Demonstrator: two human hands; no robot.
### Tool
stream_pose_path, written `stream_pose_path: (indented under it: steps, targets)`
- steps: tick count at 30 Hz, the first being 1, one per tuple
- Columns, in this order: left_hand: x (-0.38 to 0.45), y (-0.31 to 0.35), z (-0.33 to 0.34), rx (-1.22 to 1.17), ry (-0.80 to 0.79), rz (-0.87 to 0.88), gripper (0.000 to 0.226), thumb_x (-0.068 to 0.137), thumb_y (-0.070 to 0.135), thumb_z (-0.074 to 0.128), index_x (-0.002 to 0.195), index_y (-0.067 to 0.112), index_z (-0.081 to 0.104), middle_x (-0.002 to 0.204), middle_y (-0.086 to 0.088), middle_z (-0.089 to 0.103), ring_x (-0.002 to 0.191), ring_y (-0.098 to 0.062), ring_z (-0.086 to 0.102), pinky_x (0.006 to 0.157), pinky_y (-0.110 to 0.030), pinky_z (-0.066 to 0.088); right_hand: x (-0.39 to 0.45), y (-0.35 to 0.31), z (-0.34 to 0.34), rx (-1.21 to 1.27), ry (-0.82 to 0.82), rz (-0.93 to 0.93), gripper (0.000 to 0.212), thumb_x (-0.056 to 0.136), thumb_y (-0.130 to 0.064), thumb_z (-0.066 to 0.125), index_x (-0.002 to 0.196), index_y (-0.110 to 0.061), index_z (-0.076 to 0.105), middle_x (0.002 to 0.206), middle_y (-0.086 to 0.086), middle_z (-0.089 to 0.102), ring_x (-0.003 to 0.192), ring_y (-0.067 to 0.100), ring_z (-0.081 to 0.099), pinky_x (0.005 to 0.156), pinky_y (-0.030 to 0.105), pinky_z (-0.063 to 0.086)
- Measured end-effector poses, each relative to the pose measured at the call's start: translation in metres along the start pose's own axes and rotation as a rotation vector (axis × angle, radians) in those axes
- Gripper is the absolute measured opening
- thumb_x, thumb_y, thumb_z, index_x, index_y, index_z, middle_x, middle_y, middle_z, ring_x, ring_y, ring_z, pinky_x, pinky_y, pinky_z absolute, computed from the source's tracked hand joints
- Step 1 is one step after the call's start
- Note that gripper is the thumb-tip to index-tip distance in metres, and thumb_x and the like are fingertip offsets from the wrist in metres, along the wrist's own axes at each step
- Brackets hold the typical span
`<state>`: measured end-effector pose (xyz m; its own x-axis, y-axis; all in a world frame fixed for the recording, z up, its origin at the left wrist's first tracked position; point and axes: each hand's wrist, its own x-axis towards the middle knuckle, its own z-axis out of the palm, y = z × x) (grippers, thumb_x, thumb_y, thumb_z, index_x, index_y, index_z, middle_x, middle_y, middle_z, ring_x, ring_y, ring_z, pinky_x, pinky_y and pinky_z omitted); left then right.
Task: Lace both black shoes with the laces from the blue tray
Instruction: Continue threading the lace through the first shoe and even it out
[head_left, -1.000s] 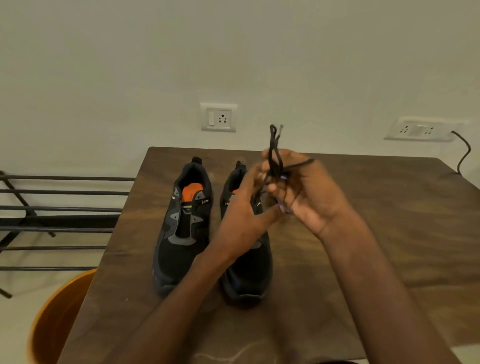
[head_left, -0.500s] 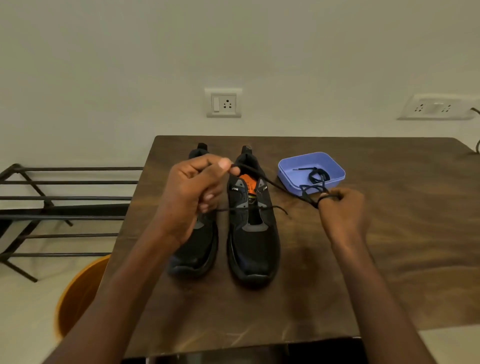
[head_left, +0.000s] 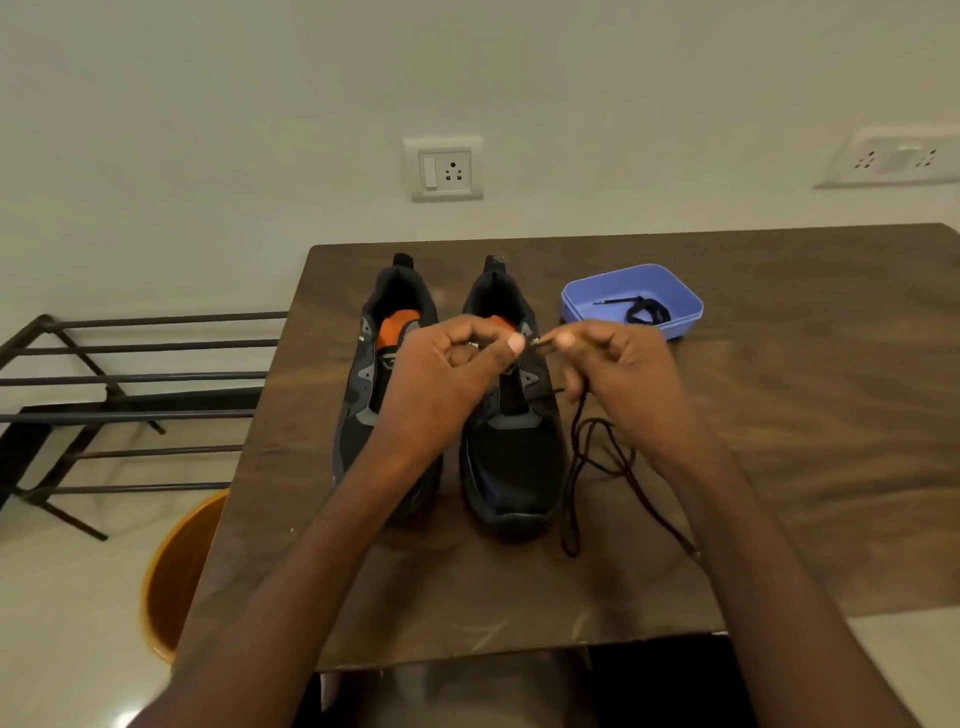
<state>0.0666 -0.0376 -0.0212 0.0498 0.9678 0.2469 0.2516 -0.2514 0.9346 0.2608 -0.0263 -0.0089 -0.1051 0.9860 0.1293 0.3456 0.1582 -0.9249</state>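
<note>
Both hands had closed together over the right shoe (head_left: 511, 441); the right hand (head_left: 618, 384) pinched the lace (head_left: 576, 467) tip just beside the left hand (head_left: 447, 379), which gripped the eyelet edge.

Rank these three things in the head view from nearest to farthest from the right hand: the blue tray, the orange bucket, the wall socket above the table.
Measured from the right hand:
1. Blue tray: just beyond the hand, slightly to its right, on the table.
2. Wall socket: on the wall behind the shoes, up and to the left.
3. Orange bucket: on the floor past the table's left edge.
</note>
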Motion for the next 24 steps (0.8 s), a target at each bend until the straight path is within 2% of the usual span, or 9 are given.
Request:
stream_pose_path:
  steps: [4, 6, 8, 10, 14, 16, 20, 22, 24]
  targets:
    - [-0.010, -0.005, -0.017, -0.043, 0.052, -0.088, 0.012, 0.100, 0.023, 0.066, 0.105, 0.015, 0.073, 0.060, -0.005, 0.056, 0.053, -0.015, 0.046, 0.050, -0.017, 0.042, 0.013, 0.021, -0.020, -0.087, 0.617, 0.191, 0.022, 0.104, -0.022, 0.055, 0.097, -0.027, 0.075, 0.074, -0.008, 0.068, 0.063, 0.012, 0.057, 0.065, 0.039, 0.053]
    - [-0.012, -0.004, -0.025, -0.088, 0.106, -0.106, 0.013, 0.102, 0.020, 0.062, 0.109, 0.015, 0.072, 0.067, -0.011, 0.055, 0.054, -0.015, 0.045, 0.049, -0.017, 0.039, 0.012, 0.032, -0.028, -0.330, 0.706, 0.255, 0.021, 0.101, -0.020, 0.056, 0.105, -0.025, 0.076, 0.096, -0.002, 0.074, 0.078, 0.017, 0.063, 0.069, 0.037, 0.051]
    - [-0.009, -0.002, -0.024, -0.136, 0.113, -0.117, 0.016, 0.104, 0.019, 0.059, 0.114, 0.012, 0.069, 0.070, -0.011, 0.055, 0.053, -0.007, 0.045, 0.048, -0.014, 0.038, 0.012, 0.035, -0.025, -0.517, 0.605, 0.140, 0.033, 0.089, -0.008, 0.060, 0.116, -0.022, 0.073, 0.117, 0.002, 0.068, 0.102, 0.021, 0.062, 0.083, 0.033, 0.048]
    - [-0.002, 0.001, -0.015, -0.153, 0.059, -0.138, 0.018, 0.104, 0.020, 0.058, 0.118, 0.009, 0.062, 0.066, -0.005, 0.053, 0.051, -0.004, 0.045, 0.046, -0.013, 0.037, 0.014, 0.028, -0.013, -0.419, 0.404, -0.139, 0.046, 0.083, -0.004, 0.063, 0.126, -0.020, 0.068, 0.132, -0.001, 0.061, 0.123, 0.016, 0.055, 0.098, 0.025, 0.043]
    - [0.008, 0.002, 0.002, -0.203, -0.046, -0.145, 0.024, 0.105, 0.024, 0.058, 0.120, 0.007, 0.053, 0.062, 0.001, 0.051, 0.046, -0.005, 0.040, 0.043, -0.016, 0.033, 0.007, 0.011, 0.013, -0.054, -0.118, -0.226, 0.027, 0.096, -0.013, 0.070, 0.123, -0.016, 0.073, 0.117, -0.008, 0.073, 0.113, 0.005, 0.067, 0.098, 0.023, 0.054]
    - [0.009, 0.001, 0.005, -0.205, -0.072, -0.154, 0.017, 0.105, 0.024, 0.057, 0.117, 0.012, 0.054, 0.064, -0.001, 0.053, 0.046, -0.007, 0.041, 0.042, -0.016, 0.034, 0.007, 0.016, 0.013, -0.064, -0.072, -0.157, 0.015, 0.095, -0.015, 0.073, 0.109, -0.018, 0.079, 0.099, -0.010, 0.076, 0.096, 0.006, 0.071, 0.088, 0.027, 0.058]
    - [0.005, -0.008, 0.005, -0.146, -0.103, -0.133, 0.010, 0.108, 0.017, 0.052, 0.112, 0.012, 0.058, 0.072, -0.007, 0.061, 0.047, -0.011, 0.043, 0.044, -0.019, 0.038, 0.014, 0.033, -0.009, -0.302, 0.347, 0.089, 0.010, 0.096, -0.021, 0.070, 0.094, -0.029, 0.076, 0.089, -0.011, 0.074, 0.083, 0.005, 0.067, 0.079, 0.031, 0.057]
    - [-0.001, -0.014, 0.007, -0.136, -0.055, -0.127, 0.011, 0.108, 0.017, 0.053, 0.111, 0.012, 0.062, 0.075, -0.008, 0.066, 0.048, -0.015, 0.046, 0.046, -0.021, 0.041, 0.015, 0.039, -0.009, -0.399, 0.257, 0.120, 0.019, 0.095, -0.014, 0.069, 0.106, -0.027, 0.076, 0.104, -0.009, 0.074, 0.094, 0.004, 0.066, 0.090, 0.034, 0.057]
    - [-0.009, -0.019, 0.010, -0.130, 0.007, -0.142, 0.010, 0.105, 0.018, 0.058, 0.110, 0.014, 0.065, 0.074, -0.009, 0.069, 0.050, -0.019, 0.048, 0.046, -0.024, 0.042, 0.011, 0.037, -0.003, -0.445, 0.080, -0.062, 0.043, 0.088, -0.003, 0.066, 0.127, -0.023, 0.069, 0.128, -0.006, 0.064, 0.118, 0.007, 0.058, 0.106, 0.032, 0.050]
